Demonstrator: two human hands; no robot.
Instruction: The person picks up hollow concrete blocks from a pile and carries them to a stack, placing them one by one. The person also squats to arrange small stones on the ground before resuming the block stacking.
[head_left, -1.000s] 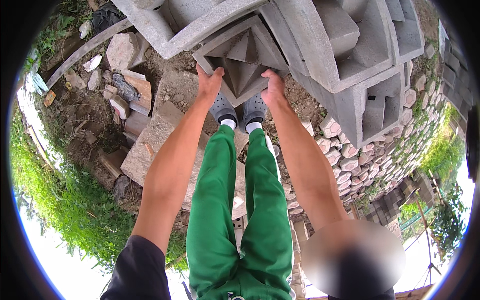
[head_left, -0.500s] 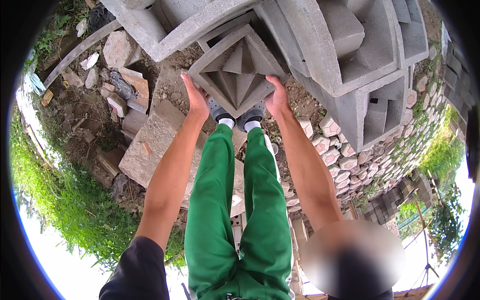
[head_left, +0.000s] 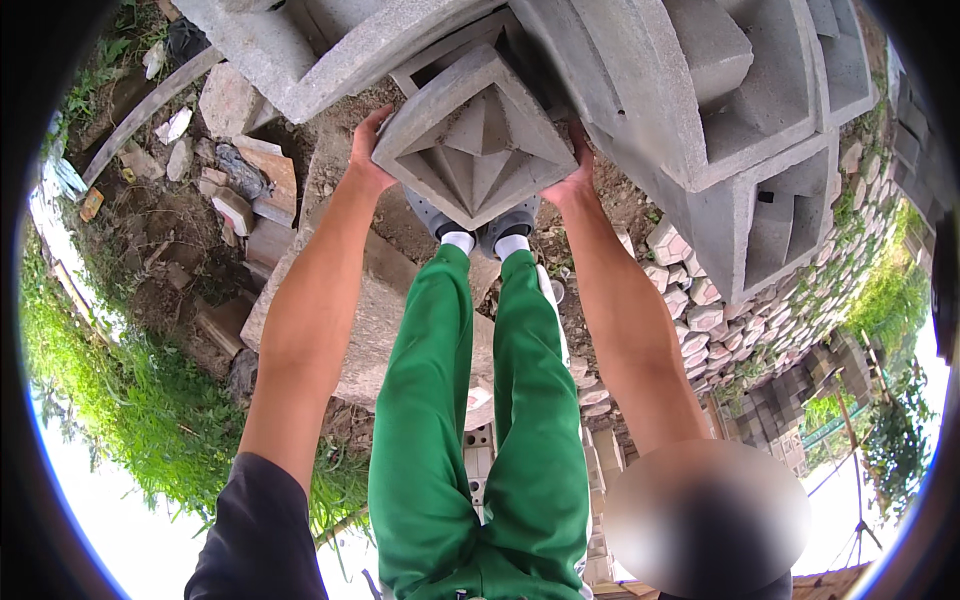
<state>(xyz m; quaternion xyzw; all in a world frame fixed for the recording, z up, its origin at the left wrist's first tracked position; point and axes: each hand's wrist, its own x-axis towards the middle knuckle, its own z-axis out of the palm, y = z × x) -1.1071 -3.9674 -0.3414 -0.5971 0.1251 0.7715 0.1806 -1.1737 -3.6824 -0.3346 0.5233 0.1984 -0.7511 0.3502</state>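
A square grey concrete block (head_left: 475,207) with a raised, star-like relief inside its rim sits corner-on in front of my feet, one corner pointing at me. My left hand (head_left: 372,158) grips its left corner, the fingers going out of sight behind the side. At the opposite corner my right hand (head_left: 572,180) holds on in the same way, its fingers partly hidden by the block. Just beyond lies another concrete block (head_left: 425,70) of similar frame shape, mostly covered. Whether the held block rests on it or is lifted off I cannot tell.
Large hollow concrete blocks (head_left: 655,110) are stacked at the right, and another (head_left: 335,85) stands at the far left. Broken slabs and rubble (head_left: 265,190) lie on the left. Piled paving stones (head_left: 705,318) spread at the right. My shoes (head_left: 515,222) are close under the block.
Both hands have shifted farther out along the block's sides, and their fingers have gone behind its corners. The block looks slightly larger and a little turned.
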